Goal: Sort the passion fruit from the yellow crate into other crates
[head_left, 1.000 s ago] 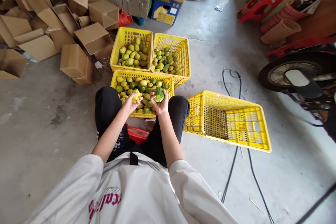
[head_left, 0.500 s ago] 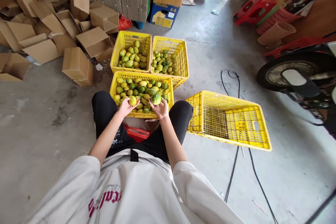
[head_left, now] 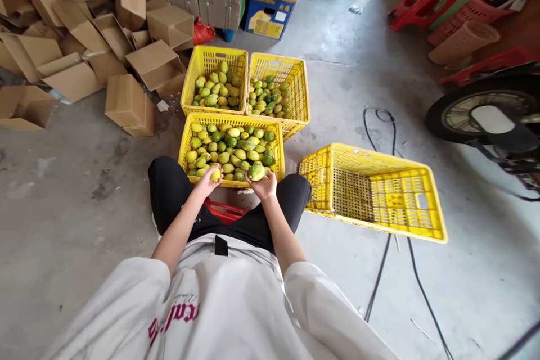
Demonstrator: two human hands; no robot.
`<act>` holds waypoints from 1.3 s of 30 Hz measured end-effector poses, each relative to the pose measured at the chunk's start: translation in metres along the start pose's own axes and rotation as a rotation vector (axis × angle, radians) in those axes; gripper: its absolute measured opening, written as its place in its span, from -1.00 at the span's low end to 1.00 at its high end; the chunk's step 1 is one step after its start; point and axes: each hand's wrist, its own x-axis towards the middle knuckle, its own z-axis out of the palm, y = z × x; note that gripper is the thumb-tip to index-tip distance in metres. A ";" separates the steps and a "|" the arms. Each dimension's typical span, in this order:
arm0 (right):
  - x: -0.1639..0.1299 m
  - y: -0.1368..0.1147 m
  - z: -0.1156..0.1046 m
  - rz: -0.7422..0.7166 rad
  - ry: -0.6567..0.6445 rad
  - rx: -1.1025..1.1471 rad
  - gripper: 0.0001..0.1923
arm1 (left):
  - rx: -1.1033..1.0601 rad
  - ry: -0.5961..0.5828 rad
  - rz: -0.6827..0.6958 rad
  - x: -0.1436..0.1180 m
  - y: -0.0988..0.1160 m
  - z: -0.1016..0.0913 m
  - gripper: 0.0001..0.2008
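Observation:
Over the near edge of the front yellow crate point(head_left: 279, 136), my left hand point(head_left: 208, 181) has its fingers closed around a small yellow lemon point(head_left: 216, 174). A larger green-and-yellow lemon point(head_left: 256, 172) rests in my right hand point(head_left: 265, 185), gripped between thumb and fingers. Beneath and beyond both hands, the front crate holds many green and yellow lemons point(head_left: 226, 145). Touching its far side are two more yellow crates, a back left one point(head_left: 241, 81) and a back right one point(head_left: 302, 90), each partly filled with similar fruit.
To my right a yellow crate point(head_left: 392, 197) lies tilted, showing its bare inside. Cardboard boxes point(head_left: 129, 102) are heaped at the left. Black cable point(head_left: 377, 281) runs over the floor. A motorbike wheel point(head_left: 476, 112), red stool point(head_left: 430, 0) and baskets point(head_left: 468, 42) stand at right.
Both hands have drawn slightly closer to my body, each keeping its lemon. The lemon in my right hand has turned, showing a yellower side. The view has shifted a little.

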 end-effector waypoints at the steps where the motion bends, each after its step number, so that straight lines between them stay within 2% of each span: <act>1: 0.000 -0.001 -0.002 -0.004 -0.006 -0.003 -0.73 | -0.025 -0.001 0.004 0.001 0.001 0.001 -0.90; 5: 0.005 -0.001 -0.007 -0.014 -0.040 -0.034 -0.76 | -0.092 0.003 -0.021 0.005 0.002 0.004 -0.85; 9: 0.010 0.005 -0.009 0.044 -0.008 -0.043 -0.83 | -0.067 0.049 -0.051 0.010 0.000 0.002 -0.96; 13: 0.014 0.009 -0.009 0.122 0.039 -0.046 -0.90 | -0.033 0.114 -0.062 0.017 0.001 0.001 -0.84; 17: 0.016 0.010 -0.009 0.144 0.077 -0.040 -0.85 | -0.011 0.135 -0.057 0.021 0.000 0.003 -0.90; 22: 0.015 0.006 -0.008 0.087 0.069 -0.028 -0.73 | -0.024 0.137 -0.075 0.023 -0.001 0.000 -0.91; 27: 0.018 0.007 -0.011 0.052 0.064 -0.052 -0.80 | -0.102 0.162 -0.068 0.026 0.003 -0.005 -0.64; 32: 0.027 0.011 -0.016 0.071 0.148 -0.067 -0.96 | -0.118 0.232 -0.043 0.036 0.002 -0.005 -0.79; 37: 0.034 0.016 -0.018 0.056 0.189 -0.056 -0.86 | -0.045 0.218 -0.059 0.041 0.001 -0.005 -0.99; 39: 0.036 0.018 -0.018 0.058 0.186 -0.046 -0.84 | -0.001 0.211 -0.075 0.042 0.002 -0.005 -0.94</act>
